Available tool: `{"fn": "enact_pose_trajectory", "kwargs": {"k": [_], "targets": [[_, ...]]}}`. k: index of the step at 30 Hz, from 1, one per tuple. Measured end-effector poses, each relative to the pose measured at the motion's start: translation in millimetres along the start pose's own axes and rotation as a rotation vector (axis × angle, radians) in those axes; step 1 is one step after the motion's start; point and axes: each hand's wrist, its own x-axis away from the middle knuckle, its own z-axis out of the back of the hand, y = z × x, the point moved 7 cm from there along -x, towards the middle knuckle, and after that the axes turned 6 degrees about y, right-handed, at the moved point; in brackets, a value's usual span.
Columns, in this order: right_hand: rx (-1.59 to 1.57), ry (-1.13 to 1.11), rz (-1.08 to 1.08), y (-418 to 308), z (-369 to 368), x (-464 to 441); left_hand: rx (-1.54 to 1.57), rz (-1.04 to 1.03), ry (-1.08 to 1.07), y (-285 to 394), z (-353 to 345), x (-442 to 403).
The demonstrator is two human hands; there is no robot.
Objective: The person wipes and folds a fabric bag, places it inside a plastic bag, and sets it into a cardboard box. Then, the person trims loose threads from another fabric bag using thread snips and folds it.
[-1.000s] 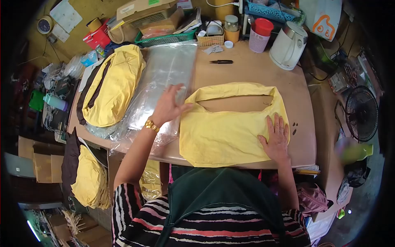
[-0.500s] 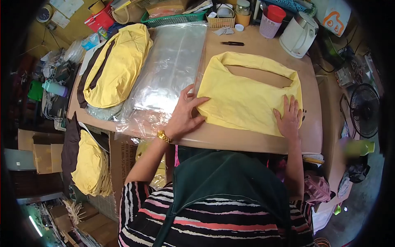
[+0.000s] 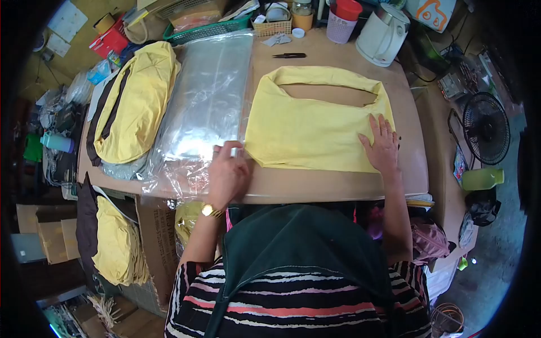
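Observation:
A yellow cloth shoulder bag lies flat on the brown table, its strap loop toward the far side. My right hand rests on the bag's right part with fingers stretched out. Just off the bag's lower left corner is my left hand, its fingers curled in; a small whitish bit shows at the fingertips, too unclear to name. Beside that hand lies a stack of clear plastic bags, its near end wrinkled and shiny.
More yellow bags with dark brown straps are piled at the left. Small black thread snips lie beyond the bag. A white electric kettle and a lilac cup stand at the back. Yellow cloth pieces hang below the table's left edge.
My left hand has come off the yellow bag's left edge and its fingers have curled. My right hand stays flat on the bag. The whole view has shifted slightly.

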Motion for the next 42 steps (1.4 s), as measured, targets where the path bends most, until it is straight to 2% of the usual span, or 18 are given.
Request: {"fn": "enact_pose_trajectory", "kwargs": {"k": [2,4,5,8,12,17,19,20,21,23,24,26,28,31,34,36,39,42], "targets": [[0.092,-0.173,-0.070,-13.8,8.7,-2.3,-0.077,0.011,-0.012,19.3,28.3,-12.5],[0.037,0.036,0.066,-48.2,16.7,-6.4,-0.079,-0.069,0.092,38.8,18.2,-28.0],[-0.118,0.028,0.104,-73.0,14.3,-7.2,-0.085,-0.149,0.194,53.9,14.3,-35.5],[-0.298,-0.195,0.266,-154.0,16.3,-0.7,-0.201,-0.157,0.031,68.6,-56.8,-36.4],[-0.214,-0.233,0.234,-111.4,5.1,-10.5,-0.274,-0.122,-0.152,52.1,-80.9,-21.3],[-0.251,-0.148,0.161,-37.2,-4.2,-21.4,-0.210,-0.167,-0.198,44.7,-64.3,-17.2],[-0.339,-0.170,0.182,-44.0,4.3,-8.2,0.134,-0.213,-0.300,38.6,-56.0,-12.9],[-0.468,-0.230,0.218,-52.8,18.2,-1.8,0.237,-0.180,-0.166,38.6,-44.9,-15.0],[-0.595,-0.284,0.260,-65.0,32.8,0.1,0.233,-0.161,-0.166,31.5,-50.1,-13.8],[-0.617,-0.235,0.335,-92.4,48.8,12.8,0.287,-0.314,0.004,26.8,-49.1,-7.9],[-0.606,-0.189,0.401,-103.7,54.2,17.2,0.280,-0.285,0.128,41.3,-35.0,-16.5],[-0.594,-0.141,0.460,-125.7,59.2,19.5,0.247,-0.331,0.166,58.8,-26.0,-22.8],[-0.550,0.088,0.458,-142.0,74.0,12.5,0.198,-0.476,0.259,81.7,-14.9,-30.0],[-0.448,0.076,0.577,-161.0,66.8,11.7,0.120,-0.459,0.187,92.9,-17.0,-34.4],[-0.371,0.049,0.589,-145.2,69.5,11.9,0.055,-0.454,0.137,75.3,-24.0,-26.6],[-0.398,0.191,0.536,-101.4,59.2,14.3,0.040,-0.433,0.154,63.8,-20.4,-21.4],[-0.330,0.128,0.475,-40.1,57.8,7.8,0.024,-0.403,0.130,47.9,-19.1,-13.3],[-0.379,0.217,0.454,-6.7,57.7,12.0,0.027,-0.463,0.076,36.9,-26.4,-6.9]]}}
